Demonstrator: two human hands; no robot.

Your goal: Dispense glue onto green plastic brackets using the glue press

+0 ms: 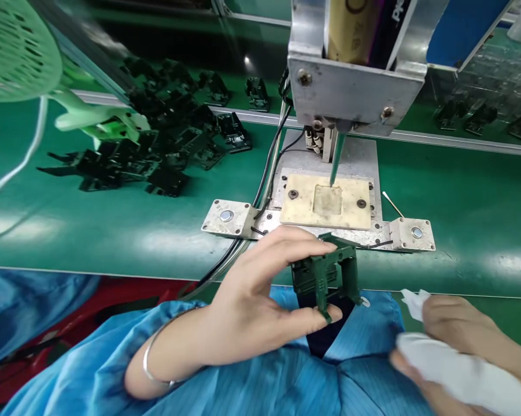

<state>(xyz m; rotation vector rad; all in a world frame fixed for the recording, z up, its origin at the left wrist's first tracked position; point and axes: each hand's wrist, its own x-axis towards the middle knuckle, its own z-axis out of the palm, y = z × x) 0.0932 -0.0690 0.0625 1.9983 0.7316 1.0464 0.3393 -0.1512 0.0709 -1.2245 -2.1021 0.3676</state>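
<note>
My left hand [251, 294] pinches a dark green plastic frame part [325, 274] between thumb and fingers, holding it upright just in front of the metal fixture. My right hand [464, 341] is at the lower right, its fingers wrapped round a crumpled white cloth [455, 370]. Straight ahead stands a press machine [355, 75] with a thin nozzle tip [336, 159] pointing down at a beige jig plate [327, 202] with a square recess. The plate sits on a metal base [316, 228] bolted to the green bench.
A pile of black plastic parts [165, 138] lies at the back left, with more parts [472, 118] at the back right. A green fan [21, 52] hangs at the upper left. Black cables [264, 179] run from the machine toward me. A cotton swab [392, 203] lies right of the jig.
</note>
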